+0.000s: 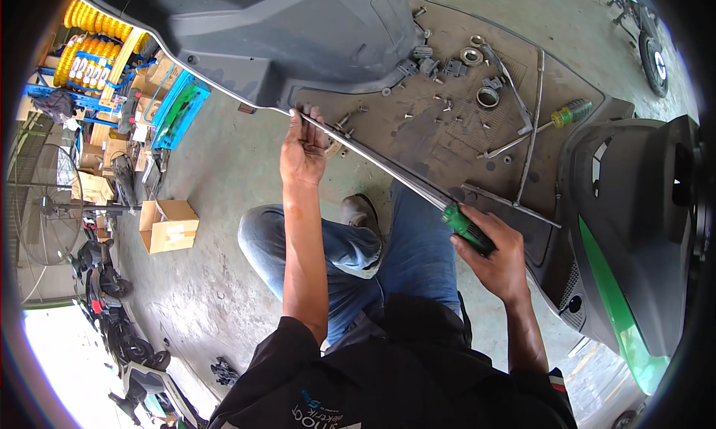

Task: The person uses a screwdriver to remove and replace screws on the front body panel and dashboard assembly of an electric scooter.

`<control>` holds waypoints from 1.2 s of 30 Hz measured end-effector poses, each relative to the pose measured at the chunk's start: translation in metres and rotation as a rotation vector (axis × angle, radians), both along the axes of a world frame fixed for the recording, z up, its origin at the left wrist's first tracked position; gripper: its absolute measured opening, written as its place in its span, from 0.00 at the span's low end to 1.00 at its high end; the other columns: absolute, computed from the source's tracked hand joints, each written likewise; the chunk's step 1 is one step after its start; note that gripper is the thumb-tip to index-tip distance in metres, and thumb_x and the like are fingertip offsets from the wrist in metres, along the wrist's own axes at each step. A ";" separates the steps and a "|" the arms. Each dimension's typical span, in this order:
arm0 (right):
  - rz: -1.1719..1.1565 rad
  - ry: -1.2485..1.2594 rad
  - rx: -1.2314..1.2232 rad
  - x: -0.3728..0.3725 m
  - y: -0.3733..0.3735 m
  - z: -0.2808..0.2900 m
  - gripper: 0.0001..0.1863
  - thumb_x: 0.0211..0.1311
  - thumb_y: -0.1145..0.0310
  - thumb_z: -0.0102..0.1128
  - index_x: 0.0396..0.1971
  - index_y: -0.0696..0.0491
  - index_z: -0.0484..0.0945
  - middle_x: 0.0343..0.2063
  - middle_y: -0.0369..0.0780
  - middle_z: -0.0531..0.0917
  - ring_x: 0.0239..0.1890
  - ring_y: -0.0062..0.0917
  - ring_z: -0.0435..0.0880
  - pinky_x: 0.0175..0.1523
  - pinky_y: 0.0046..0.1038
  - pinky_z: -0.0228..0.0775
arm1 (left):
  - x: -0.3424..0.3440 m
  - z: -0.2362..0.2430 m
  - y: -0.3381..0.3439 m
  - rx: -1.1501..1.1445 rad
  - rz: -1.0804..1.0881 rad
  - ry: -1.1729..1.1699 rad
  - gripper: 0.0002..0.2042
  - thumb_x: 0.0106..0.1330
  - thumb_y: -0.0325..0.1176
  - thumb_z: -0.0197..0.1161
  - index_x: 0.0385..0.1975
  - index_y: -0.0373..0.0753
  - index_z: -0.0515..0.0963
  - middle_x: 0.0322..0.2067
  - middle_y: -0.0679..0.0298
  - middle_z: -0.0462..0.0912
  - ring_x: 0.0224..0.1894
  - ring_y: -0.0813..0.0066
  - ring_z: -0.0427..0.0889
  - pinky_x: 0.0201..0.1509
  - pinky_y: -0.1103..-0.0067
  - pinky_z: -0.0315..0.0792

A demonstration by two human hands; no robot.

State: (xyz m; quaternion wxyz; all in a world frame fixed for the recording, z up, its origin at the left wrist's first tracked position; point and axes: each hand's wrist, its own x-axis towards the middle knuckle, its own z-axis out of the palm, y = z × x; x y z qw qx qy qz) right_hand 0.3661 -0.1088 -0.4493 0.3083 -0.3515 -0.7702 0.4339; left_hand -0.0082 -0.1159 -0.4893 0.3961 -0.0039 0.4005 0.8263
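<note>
My right hand point(494, 251) is wrapped round the green and black handle of a screwdriver point(468, 231). Its shaft points up and left, in line with a long pale metallic strip point(377, 159) along the footboard's near edge; where shaft and strip part I cannot make out. At the strip's far left end my left hand point(304, 147) has its palm turned up, its thumb and fingers closed about the strip. The scooter's grey-brown footboard point(418, 123) lies just beyond both hands. Small screws point(440, 99) are scattered over it.
On the footboard lie a yellow-green-handled screwdriver point(573, 114), metal rings point(487, 97), dark clips point(455, 68) and a thin metal bar point(532, 131). Grey scooter bodywork point(283, 34) rises at the far left, a black and green body point(634, 228) at right. An open cardboard box point(170, 226) stands on the floor.
</note>
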 end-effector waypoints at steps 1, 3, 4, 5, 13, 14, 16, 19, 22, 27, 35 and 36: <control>-0.001 0.018 -0.014 -0.005 0.000 -0.001 0.26 0.54 0.73 0.74 0.54 0.56 0.80 0.34 0.46 0.84 0.31 0.36 0.85 0.39 0.31 0.76 | -0.004 0.002 0.000 0.000 0.009 -0.002 0.12 0.73 0.34 0.60 0.48 0.33 0.77 0.48 0.59 0.83 0.55 0.66 0.82 0.60 0.75 0.80; -0.005 0.038 -0.030 -0.013 0.002 -0.002 0.26 0.54 0.73 0.74 0.54 0.56 0.80 0.35 0.46 0.84 0.32 0.36 0.85 0.39 0.32 0.76 | -0.014 0.001 0.000 0.036 -0.015 0.014 0.12 0.73 0.33 0.59 0.48 0.31 0.77 0.48 0.58 0.83 0.56 0.65 0.81 0.62 0.74 0.79; -0.002 0.026 -0.039 -0.016 0.004 -0.002 0.26 0.53 0.74 0.74 0.54 0.57 0.80 0.36 0.46 0.85 0.33 0.33 0.85 0.40 0.30 0.76 | -0.017 0.002 0.000 0.073 -0.037 0.027 0.12 0.74 0.32 0.58 0.48 0.30 0.76 0.48 0.56 0.82 0.57 0.64 0.81 0.63 0.73 0.79; 0.002 0.013 -0.048 -0.019 0.006 -0.003 0.27 0.52 0.76 0.75 0.54 0.58 0.80 0.37 0.46 0.85 0.34 0.29 0.84 0.41 0.28 0.75 | -0.019 0.002 0.000 0.073 -0.025 0.026 0.11 0.74 0.31 0.57 0.48 0.28 0.76 0.49 0.54 0.82 0.57 0.63 0.80 0.64 0.72 0.78; 0.015 0.109 -0.035 -0.041 0.018 -0.009 0.26 0.52 0.77 0.74 0.54 0.57 0.80 0.34 0.44 0.83 0.31 0.26 0.81 0.38 0.26 0.73 | -0.027 0.001 -0.005 0.044 0.011 0.081 0.12 0.74 0.29 0.57 0.52 0.28 0.75 0.51 0.55 0.81 0.59 0.62 0.79 0.65 0.72 0.77; 0.020 0.111 -0.045 -0.041 0.020 -0.009 0.26 0.52 0.77 0.74 0.54 0.57 0.80 0.33 0.44 0.83 0.30 0.26 0.80 0.37 0.25 0.73 | -0.027 0.001 -0.006 0.033 -0.016 0.112 0.13 0.74 0.29 0.57 0.53 0.29 0.74 0.53 0.55 0.80 0.60 0.61 0.79 0.65 0.72 0.76; 0.029 0.097 -0.049 -0.041 0.023 -0.007 0.26 0.52 0.77 0.74 0.54 0.57 0.80 0.32 0.44 0.82 0.30 0.25 0.80 0.37 0.25 0.72 | -0.026 0.000 -0.009 0.023 0.002 0.152 0.15 0.74 0.29 0.57 0.55 0.28 0.73 0.54 0.54 0.79 0.59 0.60 0.79 0.65 0.71 0.76; 0.033 0.072 -0.043 -0.041 0.026 -0.006 0.27 0.52 0.77 0.74 0.55 0.56 0.80 0.32 0.43 0.82 0.29 0.25 0.80 0.37 0.25 0.72 | -0.022 -0.005 -0.013 -0.004 0.035 0.230 0.18 0.73 0.30 0.58 0.58 0.28 0.70 0.56 0.53 0.76 0.58 0.59 0.79 0.65 0.71 0.75; 0.025 0.036 0.027 -0.039 0.026 -0.010 0.27 0.52 0.77 0.74 0.56 0.54 0.80 0.33 0.43 0.82 0.30 0.28 0.81 0.38 0.27 0.74 | -0.015 -0.020 -0.013 -0.100 0.173 0.323 0.22 0.73 0.31 0.59 0.63 0.30 0.67 0.57 0.51 0.74 0.57 0.59 0.78 0.63 0.72 0.74; 0.033 -0.149 0.324 -0.042 0.012 -0.013 0.29 0.52 0.74 0.74 0.57 0.44 0.80 0.36 0.41 0.81 0.31 0.36 0.85 0.36 0.36 0.80 | -0.015 -0.060 0.023 -0.166 0.190 0.701 0.25 0.73 0.40 0.61 0.64 0.34 0.67 0.54 0.55 0.75 0.53 0.64 0.78 0.57 0.70 0.74; 0.013 -0.173 0.454 -0.041 0.021 -0.010 0.30 0.52 0.71 0.74 0.58 0.43 0.79 0.35 0.40 0.78 0.35 0.34 0.81 0.38 0.34 0.79 | -0.036 -0.072 0.064 0.007 0.125 0.708 0.22 0.71 0.46 0.61 0.50 0.31 0.75 0.44 0.59 0.80 0.44 0.68 0.81 0.50 0.72 0.76; -0.019 -0.121 0.570 -0.041 0.031 -0.006 0.29 0.51 0.72 0.74 0.57 0.44 0.80 0.36 0.40 0.79 0.36 0.33 0.81 0.40 0.33 0.78 | -0.039 -0.073 0.063 0.009 0.125 0.698 0.21 0.71 0.45 0.61 0.49 0.31 0.76 0.43 0.60 0.80 0.43 0.69 0.81 0.49 0.72 0.76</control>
